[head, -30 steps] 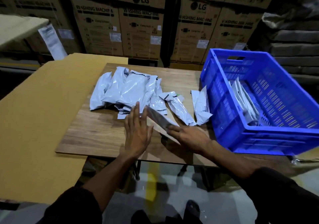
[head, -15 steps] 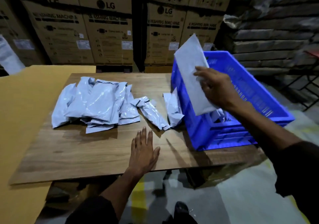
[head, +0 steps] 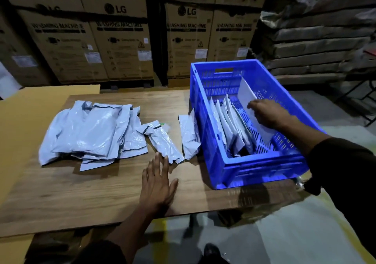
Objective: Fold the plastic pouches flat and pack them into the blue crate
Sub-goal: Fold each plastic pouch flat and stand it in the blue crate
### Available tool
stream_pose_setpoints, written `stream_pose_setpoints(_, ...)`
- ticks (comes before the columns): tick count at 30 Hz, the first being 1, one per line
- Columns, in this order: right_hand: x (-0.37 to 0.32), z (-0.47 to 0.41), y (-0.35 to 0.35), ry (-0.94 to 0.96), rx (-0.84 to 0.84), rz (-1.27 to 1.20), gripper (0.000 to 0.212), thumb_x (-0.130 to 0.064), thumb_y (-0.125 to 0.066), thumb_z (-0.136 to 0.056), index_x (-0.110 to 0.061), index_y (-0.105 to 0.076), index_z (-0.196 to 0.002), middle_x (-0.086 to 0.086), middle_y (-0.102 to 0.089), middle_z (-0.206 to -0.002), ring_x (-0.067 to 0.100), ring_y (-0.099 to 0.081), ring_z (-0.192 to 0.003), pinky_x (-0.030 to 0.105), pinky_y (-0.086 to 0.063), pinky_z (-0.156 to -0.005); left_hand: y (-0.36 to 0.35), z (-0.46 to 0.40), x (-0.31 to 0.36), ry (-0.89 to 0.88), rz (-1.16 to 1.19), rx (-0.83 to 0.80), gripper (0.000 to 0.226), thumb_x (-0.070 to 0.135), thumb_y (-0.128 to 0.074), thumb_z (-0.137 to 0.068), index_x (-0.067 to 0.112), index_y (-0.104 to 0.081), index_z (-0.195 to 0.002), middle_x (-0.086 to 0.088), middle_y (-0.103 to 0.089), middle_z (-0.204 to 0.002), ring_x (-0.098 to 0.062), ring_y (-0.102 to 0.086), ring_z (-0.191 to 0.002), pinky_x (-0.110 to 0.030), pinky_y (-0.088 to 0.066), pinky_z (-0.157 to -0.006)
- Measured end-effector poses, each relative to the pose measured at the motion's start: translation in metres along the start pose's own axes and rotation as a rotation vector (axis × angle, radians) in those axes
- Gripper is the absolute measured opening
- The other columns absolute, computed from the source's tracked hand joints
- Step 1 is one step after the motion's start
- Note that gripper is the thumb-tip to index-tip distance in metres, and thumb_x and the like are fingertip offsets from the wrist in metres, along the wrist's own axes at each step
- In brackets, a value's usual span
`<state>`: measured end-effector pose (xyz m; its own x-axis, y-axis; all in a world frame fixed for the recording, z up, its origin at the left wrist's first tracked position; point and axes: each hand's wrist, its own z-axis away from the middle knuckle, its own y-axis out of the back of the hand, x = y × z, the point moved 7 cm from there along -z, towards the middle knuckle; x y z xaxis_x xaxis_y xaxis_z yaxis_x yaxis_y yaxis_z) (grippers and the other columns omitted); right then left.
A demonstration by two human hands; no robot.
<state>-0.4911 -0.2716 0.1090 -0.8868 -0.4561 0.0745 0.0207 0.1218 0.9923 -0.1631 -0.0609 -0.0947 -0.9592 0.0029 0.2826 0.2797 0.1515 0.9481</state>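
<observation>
The blue crate stands on the right of the wooden table. Several folded pouches stand on edge inside it. My right hand reaches into the crate and holds a flat folded pouch against the crate's right side. A pile of unfolded grey pouches lies at the table's left. Two loose pouches lie nearer the crate, one crumpled, one beside the crate wall. My left hand rests flat on the table, fingertips near the crumpled pouch.
Stacked LG washing-machine cartons fill the background. Wrapped slabs are stacked at the back right. A yellow cardboard sheet lies left of the table. The table's near edge runs below my left hand.
My right hand carried the folded pouch from above the crate's rim down into the crate. My left hand stayed flat on the table.
</observation>
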Motion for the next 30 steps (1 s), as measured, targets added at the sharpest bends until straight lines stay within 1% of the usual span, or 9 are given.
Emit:
stream_pose_setpoints(4, 0.008, -0.005, -0.038, 0.021, -0.122, 0.055, 0.034, 0.002, -0.050, -0.084, -0.007, -0.062, -0.114, 0.018, -0.064, -0.122, 0.039, -0.065, -0.106, 0.047, -0.053, -0.085, -0.001, -0.004, 0.001, 0.034, 0.004, 0.005, 0.083, 0.059, -0.033, -0.095, 0.021, -0.006, -0.164, -0.010, -0.002, -0.171, -0.036, -0.020, -0.153, -0.057, -0.026, -0.117)
stream_pose_setpoints(8, 0.003, -0.005, -0.052, 0.094, -0.185, 0.065, 0.041, -0.002, -0.050, -0.086, -0.010, -0.054, -0.127, 0.016, -0.058, -0.132, 0.040, -0.063, -0.108, 0.044, -0.051, -0.085, -0.002, -0.004, 0.002, 0.025, -0.012, 0.012, 0.083, 0.058, -0.038, -0.095, 0.022, -0.007, -0.164, -0.009, -0.004, -0.171, -0.035, -0.022, -0.152, -0.055, -0.024, -0.117)
stream_pose_setpoints(11, -0.002, -0.007, -0.060, 0.114, -0.197, 0.051, 0.057, -0.002, -0.048, -0.089, -0.014, -0.036, -0.143, 0.011, -0.037, -0.152, 0.042, -0.062, -0.111, 0.048, -0.051, -0.088, -0.001, -0.003, 0.002, 0.020, -0.004, 0.017, 0.081, 0.056, -0.040, -0.095, 0.019, -0.015, -0.163, -0.011, -0.009, -0.171, -0.035, -0.027, -0.150, -0.056, -0.026, -0.115)
stream_pose_setpoints(14, 0.001, -0.010, -0.069, 0.047, -0.237, -0.011, 0.069, -0.004, -0.041, -0.093, -0.019, -0.015, -0.155, 0.009, -0.009, -0.167, 0.044, -0.052, -0.127, 0.052, -0.046, -0.101, -0.001, -0.003, 0.002, 0.025, 0.001, 0.012, 0.081, 0.055, -0.040, -0.095, 0.018, -0.017, -0.163, -0.012, -0.011, -0.170, -0.036, -0.030, -0.149, -0.057, -0.028, -0.114)
stream_pose_setpoints(17, -0.001, -0.010, -0.063, 0.032, -0.209, -0.081, 0.061, -0.013, -0.039, -0.101, -0.011, -0.013, -0.155, 0.018, -0.012, -0.165, 0.044, -0.044, -0.135, 0.055, -0.042, -0.104, -0.001, -0.003, 0.001, 0.027, 0.001, 0.009, 0.083, 0.055, -0.040, -0.094, 0.019, -0.013, -0.163, -0.011, -0.010, -0.170, -0.036, -0.031, -0.148, -0.056, -0.029, -0.114)
stream_pose_setpoints(20, -0.002, -0.008, -0.039, -0.073, -0.052, -0.143, 0.054, -0.022, -0.043, -0.102, -0.005, -0.025, -0.150, 0.025, -0.035, -0.153, 0.048, -0.051, -0.125, 0.057, -0.044, -0.097, 0.000, -0.003, 0.000, 0.038, 0.022, 0.003, 0.084, 0.054, -0.040, -0.095, 0.017, -0.009, -0.164, -0.009, -0.007, -0.171, -0.034, -0.028, -0.149, -0.055, -0.028, -0.116)
stream_pose_setpoints(22, -0.014, -0.009, -0.006, -0.168, 0.164, -0.180, 0.051, -0.021, -0.047, -0.099, -0.004, -0.035, -0.146, 0.028, -0.050, -0.139, 0.049, -0.057, -0.114, 0.056, -0.048, -0.091, 0.000, -0.001, -0.001, 0.043, 0.051, -0.002, 0.083, 0.052, -0.039, -0.095, 0.015, -0.011, -0.163, -0.008, -0.008, -0.171, -0.032, -0.027, -0.150, -0.054, -0.028, -0.117)
stream_pose_setpoints(27, -0.122, -0.012, 0.092, 0.031, 0.671, -0.317, 0.040, -0.020, -0.050, -0.094, -0.005, -0.056, -0.131, 0.020, -0.067, -0.118, 0.041, -0.066, -0.098, 0.049, -0.055, -0.077, 0.002, 0.001, -0.014, -0.002, 0.089, -0.016, 0.075, 0.045, -0.039, -0.097, 0.008, -0.022, -0.160, -0.016, -0.020, -0.167, -0.037, -0.034, -0.147, -0.055, -0.038, -0.111)
stream_pose_setpoints(30, -0.205, -0.017, 0.095, 0.120, 0.699, -0.499, 0.028, -0.022, -0.050, -0.093, -0.008, -0.065, -0.112, 0.014, -0.071, -0.100, 0.036, -0.067, -0.084, 0.044, -0.054, -0.070, 0.008, 0.006, -0.029, 0.039, 0.077, -0.017, 0.071, 0.045, -0.039, -0.097, 0.007, -0.028, -0.156, -0.020, -0.025, -0.164, -0.041, -0.038, -0.144, -0.055, -0.039, -0.111)
